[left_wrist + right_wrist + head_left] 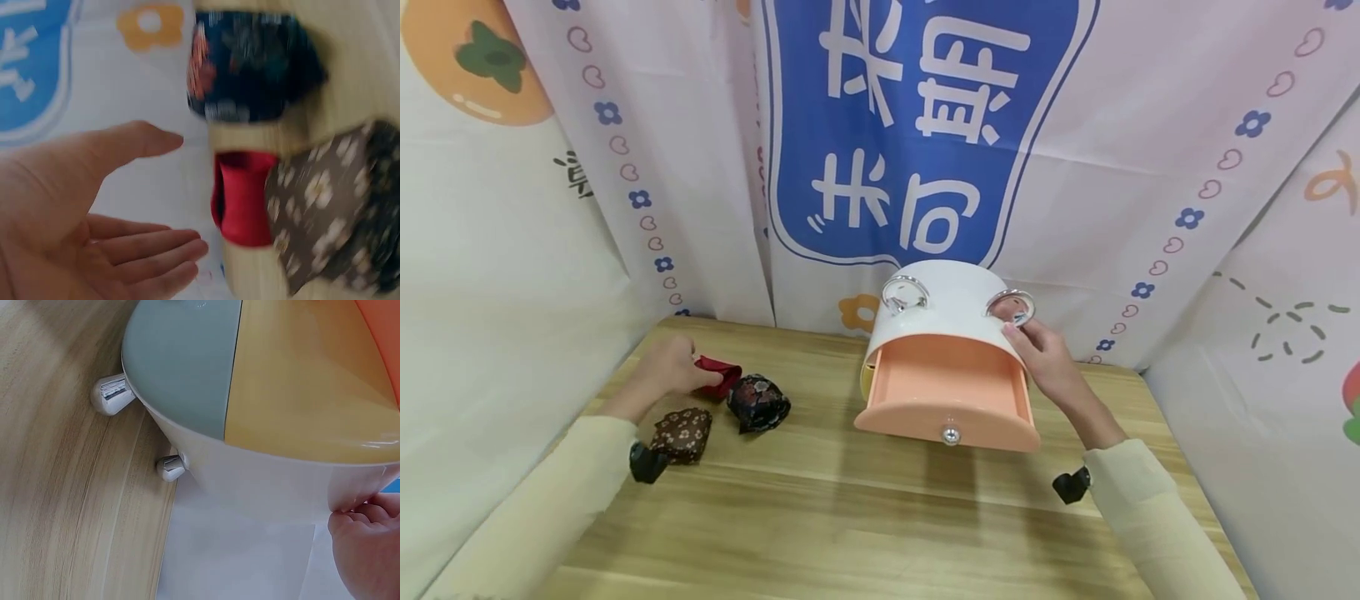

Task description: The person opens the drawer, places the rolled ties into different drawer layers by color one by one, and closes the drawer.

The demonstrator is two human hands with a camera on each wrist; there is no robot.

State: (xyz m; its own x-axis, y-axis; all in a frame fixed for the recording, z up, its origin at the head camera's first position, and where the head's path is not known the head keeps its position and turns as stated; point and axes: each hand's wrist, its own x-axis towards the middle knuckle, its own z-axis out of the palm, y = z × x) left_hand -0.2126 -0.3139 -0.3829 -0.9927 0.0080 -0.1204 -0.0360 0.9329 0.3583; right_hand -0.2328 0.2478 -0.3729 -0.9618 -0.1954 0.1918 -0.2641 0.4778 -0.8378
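Red cloth (722,383) is near the back left corner of the table (850,533), left hand (664,371) just beside it, fingers spread, holding nothing. Right hand (1051,362) grips the box (953,300) by its side. Cloth looks light, soft, maybe slippery tbh; I'd pinch its middle.

The right wrist view crops the orange drawer (389,331).

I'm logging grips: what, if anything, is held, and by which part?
The left hand, open beside the red object, holds nothing. The right hand touches the white cabinet's upper side; whether it grips is unclear.
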